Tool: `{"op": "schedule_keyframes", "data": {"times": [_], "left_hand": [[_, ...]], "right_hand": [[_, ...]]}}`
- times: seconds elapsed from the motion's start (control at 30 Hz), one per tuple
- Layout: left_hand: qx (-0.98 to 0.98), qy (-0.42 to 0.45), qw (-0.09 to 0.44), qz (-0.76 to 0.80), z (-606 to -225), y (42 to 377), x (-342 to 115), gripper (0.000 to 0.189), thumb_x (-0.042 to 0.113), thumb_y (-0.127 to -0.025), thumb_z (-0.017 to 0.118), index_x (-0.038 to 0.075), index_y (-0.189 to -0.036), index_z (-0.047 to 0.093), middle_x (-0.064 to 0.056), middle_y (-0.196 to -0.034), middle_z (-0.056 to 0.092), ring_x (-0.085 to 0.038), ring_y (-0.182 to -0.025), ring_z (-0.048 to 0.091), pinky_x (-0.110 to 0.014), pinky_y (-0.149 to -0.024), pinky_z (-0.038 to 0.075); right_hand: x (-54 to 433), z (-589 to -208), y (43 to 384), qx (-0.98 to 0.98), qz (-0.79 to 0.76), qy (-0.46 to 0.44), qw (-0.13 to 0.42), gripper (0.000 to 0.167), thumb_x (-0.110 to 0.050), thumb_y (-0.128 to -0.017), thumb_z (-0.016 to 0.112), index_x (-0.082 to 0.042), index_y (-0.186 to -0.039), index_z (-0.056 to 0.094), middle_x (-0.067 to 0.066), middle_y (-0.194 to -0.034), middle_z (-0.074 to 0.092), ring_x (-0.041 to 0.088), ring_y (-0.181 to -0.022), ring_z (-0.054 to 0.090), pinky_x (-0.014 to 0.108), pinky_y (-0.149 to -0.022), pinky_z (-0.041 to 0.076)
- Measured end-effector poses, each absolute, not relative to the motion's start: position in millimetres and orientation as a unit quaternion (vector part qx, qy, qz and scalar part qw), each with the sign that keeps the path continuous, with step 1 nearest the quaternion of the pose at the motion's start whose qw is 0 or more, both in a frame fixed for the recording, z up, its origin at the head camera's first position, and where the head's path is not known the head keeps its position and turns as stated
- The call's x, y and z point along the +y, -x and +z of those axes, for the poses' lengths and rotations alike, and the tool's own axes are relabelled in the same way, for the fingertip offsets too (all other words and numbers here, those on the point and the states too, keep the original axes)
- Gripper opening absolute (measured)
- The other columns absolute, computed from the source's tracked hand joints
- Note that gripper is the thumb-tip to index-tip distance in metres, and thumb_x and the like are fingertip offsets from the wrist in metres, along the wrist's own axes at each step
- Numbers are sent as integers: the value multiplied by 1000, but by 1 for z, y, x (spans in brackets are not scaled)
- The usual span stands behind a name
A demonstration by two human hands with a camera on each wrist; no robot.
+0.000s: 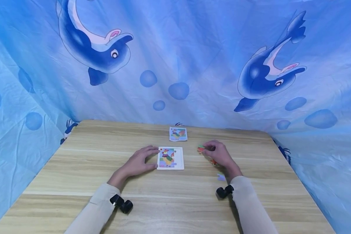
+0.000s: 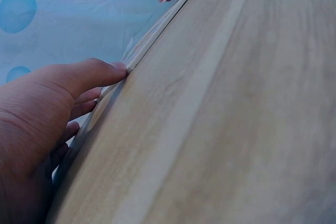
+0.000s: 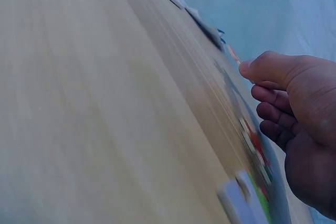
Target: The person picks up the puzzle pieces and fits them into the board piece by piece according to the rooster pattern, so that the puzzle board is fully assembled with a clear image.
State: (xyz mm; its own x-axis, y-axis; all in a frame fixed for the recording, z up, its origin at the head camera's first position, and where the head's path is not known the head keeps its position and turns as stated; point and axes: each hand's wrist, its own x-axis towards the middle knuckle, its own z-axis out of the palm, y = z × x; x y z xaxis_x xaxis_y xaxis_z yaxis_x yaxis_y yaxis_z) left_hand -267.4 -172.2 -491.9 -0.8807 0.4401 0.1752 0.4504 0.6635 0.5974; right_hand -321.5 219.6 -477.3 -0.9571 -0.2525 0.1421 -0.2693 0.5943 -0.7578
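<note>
A puzzle board point(image 1: 179, 159) with a white border lies in front of me, a rooster picture filling its left part and a bare white strip at its right. My left hand point(image 1: 138, 161) rests at the board's left edge, thumb at the near corner and fingertips at the far one. In the left wrist view the thumb point(image 2: 113, 72) touches the board's corner. To the right, my right hand point(image 1: 219, 153) pinches a red and green puzzle piece point(image 1: 200, 149) between thumb and fingers, held above the table in the right wrist view.
A paper card point(image 1: 178, 134) with the same rooster picture lies behind the board. Under and beside my right wrist are a red piece point(image 1: 214, 162) and a lilac and green piece point(image 1: 221, 176). The wooden table point(image 1: 169, 208) meets a blue dolphin curtain point(image 1: 193, 58) at the back.
</note>
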Motion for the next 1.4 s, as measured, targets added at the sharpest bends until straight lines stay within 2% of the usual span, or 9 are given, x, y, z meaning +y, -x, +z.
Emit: {"op": "schedule_keyframes", "data": {"times": [0.3, 0.6, 1.1, 1.4], "left_hand": [[-909, 243, 4, -337, -491, 267, -172, 64, 34, -91, 75, 16, -149, 57, -8, -161, 47, -39, -155, 32, -72, -122, 24], [-911, 243, 7, -333, -491, 267, -172, 64, 34, -91, 74, 15, -149, 57, -9, -160, 48, -40, -154, 34, -72, -122, 24], [-912, 243, 10, -330, -490, 266, -173, 63, 32, -91, 76, 13, -148, 57, -12, -158, 50, -40, -152, 37, -71, -121, 27], [-914, 238, 6, -329, -490, 266, -172, 64, 33, -90, 76, 14, -148, 57, -11, -158, 49, -40, -151, 38, -70, -122, 26]], "right_hand": [[192, -476, 325, -892, 421, -166, 5, 29, -16, -89, 79, -5, -117, 77, 14, -117, 69, 23, -96, 63, 30, -80, 53], [166, -479, 325, -892, 413, -184, -1, 28, -14, -89, 78, -8, -116, 77, 10, -115, 69, 22, -99, 63, 32, -84, 54], [143, -484, 328, -885, 412, -216, -19, 26, -15, -93, 76, -10, -118, 77, 5, -115, 70, 17, -101, 65, 31, -87, 56], [134, -483, 328, -883, 412, -221, -39, 26, -15, -93, 74, -14, -119, 77, 3, -119, 67, 17, -102, 62, 31, -88, 54]]}}
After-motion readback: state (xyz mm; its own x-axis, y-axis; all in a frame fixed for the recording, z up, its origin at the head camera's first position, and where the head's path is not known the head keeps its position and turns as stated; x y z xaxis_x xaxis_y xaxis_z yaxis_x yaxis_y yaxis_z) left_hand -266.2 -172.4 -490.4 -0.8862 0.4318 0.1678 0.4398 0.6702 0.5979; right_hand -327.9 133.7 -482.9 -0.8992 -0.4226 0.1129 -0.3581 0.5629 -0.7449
